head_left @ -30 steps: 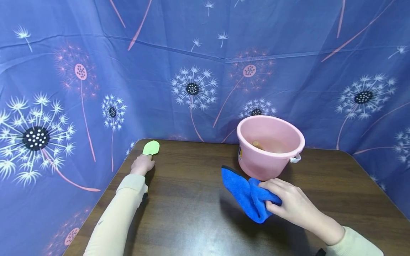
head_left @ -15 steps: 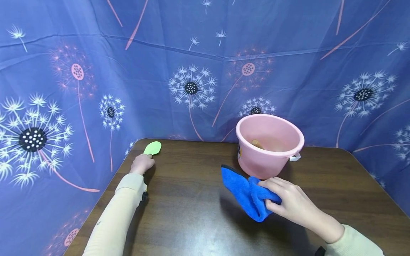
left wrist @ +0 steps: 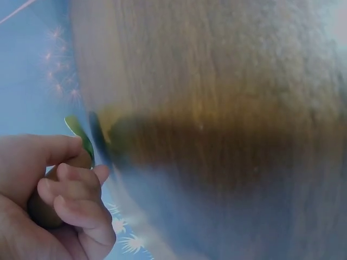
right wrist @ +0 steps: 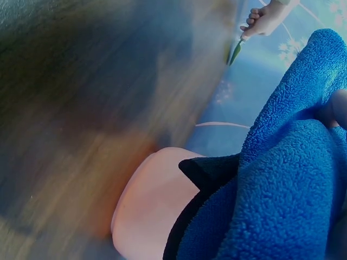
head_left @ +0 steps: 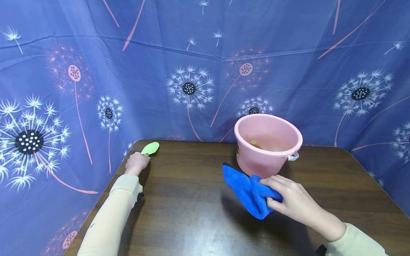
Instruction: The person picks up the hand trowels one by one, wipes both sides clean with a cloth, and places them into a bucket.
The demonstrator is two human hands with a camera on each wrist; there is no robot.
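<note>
At the table's far left corner my left hand grips a light-green spatula by its handle. The flat green head sticks out beyond the fingers. In the left wrist view, the curled fingers of the left hand cover most of the handle, and the green head shows nearly edge-on. My right hand pinches a bunched blue cloth with dark edging, held above the table in front of the pink bucket. The right wrist view shows the fluffy cloth close up.
The bucket stands at the back right of the brown wooden table, its white handle fitting on the right side. A tan rounded object shows inside it. A blue dandelion-patterned curtain hangs behind and beside the table.
My left hand has shifted slightly left, and the spatula's head has turned so that it looks narrower. The right hand and cloth have hardly moved. The head view has shifted a little.
</note>
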